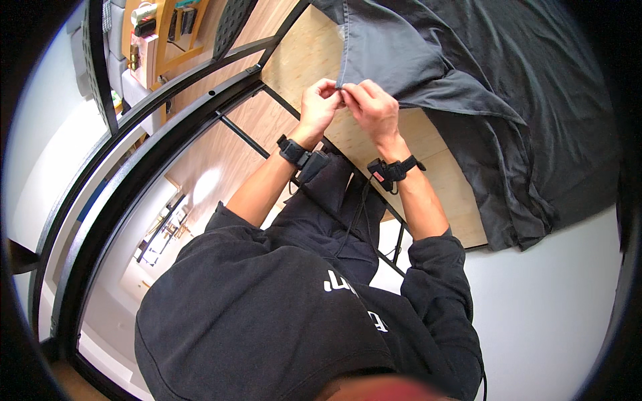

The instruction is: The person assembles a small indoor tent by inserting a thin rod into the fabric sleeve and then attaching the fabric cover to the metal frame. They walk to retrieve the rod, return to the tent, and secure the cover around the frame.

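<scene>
A large dark grey bedding cloth (394, 63) drapes over a plywood board (461, 180); whether it is a sheet or a duvet cover I cannot tell. One corner with a stitched edge is pulled toward me. My left hand (318, 110) pinches this corner between thumb and fingers. Right beside it, my right hand (374, 110) pinches the same corner, the fingertips of both hands nearly touching. The exact spot between the fingertips is partly hidden. Away to the right the rest of the cloth lies in loose folds and hangs past the board's edge.
Black metal bars (244, 137) frame the bed, and a long curved-looking rail (167, 127) runs along the left. Beyond it, a wooden shelf (164, 40) holds small items. A white wall (542, 301) stands to the right. Straps with small black devices (311, 160) circle both wrists, with cables hanging.
</scene>
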### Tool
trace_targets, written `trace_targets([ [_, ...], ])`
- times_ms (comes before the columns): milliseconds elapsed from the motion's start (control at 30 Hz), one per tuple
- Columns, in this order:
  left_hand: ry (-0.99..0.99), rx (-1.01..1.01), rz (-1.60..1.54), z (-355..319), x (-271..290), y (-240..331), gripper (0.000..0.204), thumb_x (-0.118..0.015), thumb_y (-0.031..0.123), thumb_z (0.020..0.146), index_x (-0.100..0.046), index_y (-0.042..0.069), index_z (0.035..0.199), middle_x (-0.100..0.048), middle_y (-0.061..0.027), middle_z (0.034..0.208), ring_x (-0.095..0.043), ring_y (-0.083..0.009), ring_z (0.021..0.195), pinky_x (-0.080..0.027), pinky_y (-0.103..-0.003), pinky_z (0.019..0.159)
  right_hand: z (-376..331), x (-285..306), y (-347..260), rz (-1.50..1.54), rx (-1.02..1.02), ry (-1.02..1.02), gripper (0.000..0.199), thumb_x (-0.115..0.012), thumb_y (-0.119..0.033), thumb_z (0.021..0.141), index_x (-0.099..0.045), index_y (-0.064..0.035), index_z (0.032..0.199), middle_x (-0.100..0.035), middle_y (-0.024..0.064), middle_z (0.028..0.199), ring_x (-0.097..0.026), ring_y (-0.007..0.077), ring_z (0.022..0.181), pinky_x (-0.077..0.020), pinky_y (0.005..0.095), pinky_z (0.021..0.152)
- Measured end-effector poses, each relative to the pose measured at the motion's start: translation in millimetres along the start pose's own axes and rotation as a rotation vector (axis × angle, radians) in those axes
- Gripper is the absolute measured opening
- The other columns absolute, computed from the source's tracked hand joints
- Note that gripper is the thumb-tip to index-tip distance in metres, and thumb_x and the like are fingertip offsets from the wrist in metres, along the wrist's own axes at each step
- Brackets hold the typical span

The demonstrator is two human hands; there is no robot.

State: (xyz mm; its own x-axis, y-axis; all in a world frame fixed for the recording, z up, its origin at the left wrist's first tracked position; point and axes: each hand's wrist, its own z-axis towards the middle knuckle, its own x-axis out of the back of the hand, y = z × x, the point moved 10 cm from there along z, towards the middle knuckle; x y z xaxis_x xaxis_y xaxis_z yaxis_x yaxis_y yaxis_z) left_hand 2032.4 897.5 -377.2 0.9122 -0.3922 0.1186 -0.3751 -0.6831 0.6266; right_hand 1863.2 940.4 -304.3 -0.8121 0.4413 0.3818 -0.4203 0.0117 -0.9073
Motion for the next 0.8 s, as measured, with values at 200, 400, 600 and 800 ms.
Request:
trace_targets([
  [200, -0.051, 0.127, -0.322, -21.6, 6.8, -7.3, 0.029, -0.059, 0.006, 0.104, -0.059, -0.003, 0.132, -0.07, -0.0095, 0.118, -0.07, -0.0187, 0.105, -0.059, -0.038, 0.102, -18.8, -13.3, 4.0, 0.047, -0.075, -0.052, 0.014, -0.078, -0.013, 0.086, -0.075, -0.012, 0.1, -0.062, 0.0049, 0.081, -0.066, 0.0255, 0.072, -0.0548, 0.0371, 0.062],
  [400, -0.127, 0.126, -0.237, -32.2, 1.6, -5.4, 0.039, -0.06, 0.005, 0.104, -0.054, -0.004, 0.141, -0.07, -0.0114, 0.125, -0.07, -0.0189, 0.11, -0.058, -0.037, 0.103, -23.5, -9.6, 0.7, 0.107, -0.035, -0.011, 0.019, -0.079, -0.007, 0.08, -0.074, -0.0103, 0.099, -0.065, 0.005, 0.085, -0.066, 0.0255, 0.075, -0.0548, 0.0373, 0.064],
  [600, -0.151, 0.085, -0.227, -37.6, 1.7, 4.6, 0.048, -0.057, -0.003, 0.1, -0.049, -0.005, 0.147, -0.071, -0.0146, 0.126, -0.07, -0.0184, 0.11, -0.06, -0.034, 0.099, -25.8, -16.3, -6.5, 0.122, 0.048, -0.067, 0.023, -0.08, -0.007, 0.077, -0.075, -0.0112, 0.099, -0.067, 0.0027, 0.091, -0.065, 0.0248, 0.084, -0.0531, 0.0375, 0.073],
  [800, -0.153, 0.221, -0.56, -40.4, 9.3, -7.2, 0.04, -0.065, 0.006, 0.101, -0.055, 0.001, 0.139, -0.07, -0.0105, 0.118, -0.07, -0.02, 0.104, -0.056, -0.038, 0.1, -26.6, -18.6, -14.3, 0.171, 0.084, -0.069, 0.023, -0.08, -0.008, 0.076, -0.076, -0.0115, 0.099, -0.066, 0.0025, 0.09, -0.065, 0.024, 0.084, -0.0529, 0.0375, 0.073],
])
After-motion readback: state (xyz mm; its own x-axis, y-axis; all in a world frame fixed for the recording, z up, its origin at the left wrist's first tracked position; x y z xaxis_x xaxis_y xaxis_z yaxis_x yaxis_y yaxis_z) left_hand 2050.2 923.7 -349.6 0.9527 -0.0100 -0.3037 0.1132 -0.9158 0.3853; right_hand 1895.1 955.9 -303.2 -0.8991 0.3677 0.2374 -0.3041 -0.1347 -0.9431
